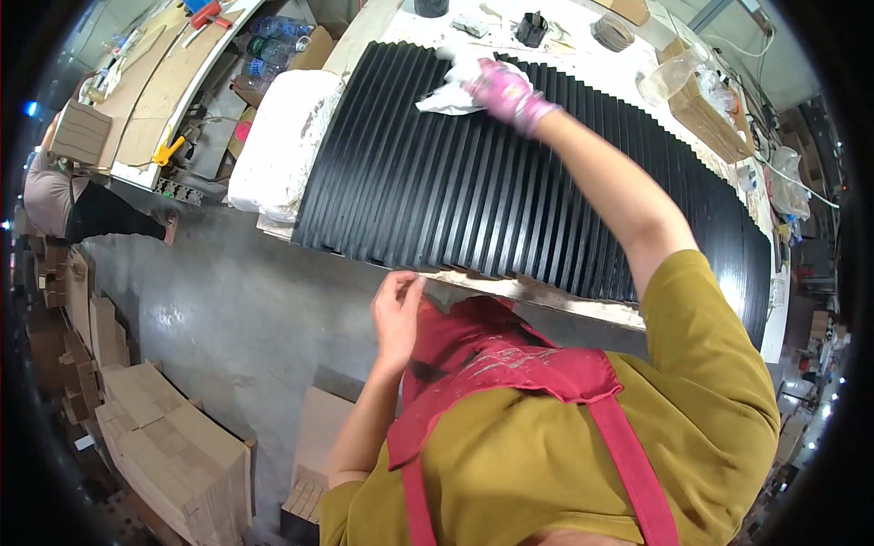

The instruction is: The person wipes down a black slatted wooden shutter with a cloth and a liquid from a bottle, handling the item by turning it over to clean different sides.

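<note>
My right hand [506, 94], in a pink patterned glove, presses a crumpled white cloth [453, 94] onto a row of long black ridged slats [473, 182]. It works near the far ends of the slats, and motion smears it slightly. The slats lie side by side across the white table. By their near left edge is my bare left hand [397, 309], fingers loosely bent and the thumb apart. I see nothing held in it.
A white wrapped bundle [287, 141] sits left of the slats. Behind them stand a dark cup [531, 30] and a cardboard box [710, 118]. Stacked cardboard [182, 446] rests on the floor at lower left. A person [77, 200] carries a box at far left.
</note>
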Demonstrator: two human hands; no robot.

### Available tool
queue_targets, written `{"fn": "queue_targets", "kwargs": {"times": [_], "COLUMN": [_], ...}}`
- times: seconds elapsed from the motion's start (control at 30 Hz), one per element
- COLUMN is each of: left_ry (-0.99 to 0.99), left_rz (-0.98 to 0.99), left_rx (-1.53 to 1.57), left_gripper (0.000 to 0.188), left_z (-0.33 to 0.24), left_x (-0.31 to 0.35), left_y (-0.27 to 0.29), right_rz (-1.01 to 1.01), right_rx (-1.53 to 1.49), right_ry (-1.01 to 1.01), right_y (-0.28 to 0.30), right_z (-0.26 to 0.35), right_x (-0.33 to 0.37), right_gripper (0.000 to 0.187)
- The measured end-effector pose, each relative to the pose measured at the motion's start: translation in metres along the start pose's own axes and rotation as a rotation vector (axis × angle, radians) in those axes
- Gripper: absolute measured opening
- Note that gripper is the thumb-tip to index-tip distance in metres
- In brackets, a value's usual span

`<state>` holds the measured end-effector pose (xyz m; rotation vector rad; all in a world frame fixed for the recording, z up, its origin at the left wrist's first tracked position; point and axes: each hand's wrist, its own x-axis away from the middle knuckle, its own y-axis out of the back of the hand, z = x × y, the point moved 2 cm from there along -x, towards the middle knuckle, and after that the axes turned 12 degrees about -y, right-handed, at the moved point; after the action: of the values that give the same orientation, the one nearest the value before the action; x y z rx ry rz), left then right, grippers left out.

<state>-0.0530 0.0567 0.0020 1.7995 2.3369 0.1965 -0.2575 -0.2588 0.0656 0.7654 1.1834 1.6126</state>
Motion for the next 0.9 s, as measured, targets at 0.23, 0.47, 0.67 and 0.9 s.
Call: {"fn": "queue_targets", "kwargs": {"times": [0.23,0.47,0.67,0.9], "left_ry": [0.069,0.174,0.143,0.065], "left_rz": [-0.104,-0.067,0.161,0.154], "left_rx": [-0.048,0.087,0.157,-0.359], "left_gripper": [0.014,0.024,0.03,0.022], "left_z": [0.015,0.013,0.003,-0.017], "left_x": [0.003,0.035,0.054,0.009], "left_y": [0.004,0.014,-0.004,-0.019], "right_rz": [-0.17,-0.097,-0.072,-0.2], "right_rx": [0.072,-0.113,-0.455,0.1], "right_ry": [0.112,0.199,-0.003,0.14], "right_y": [-0.046,-0.031,0.006,-0.036], "right_z": [0.074,0.048,0.025,0.03], "right_x": [0.111,0.09,0.044,0.065], "right_gripper": [0.058,0.049,0.048,0.054]}}
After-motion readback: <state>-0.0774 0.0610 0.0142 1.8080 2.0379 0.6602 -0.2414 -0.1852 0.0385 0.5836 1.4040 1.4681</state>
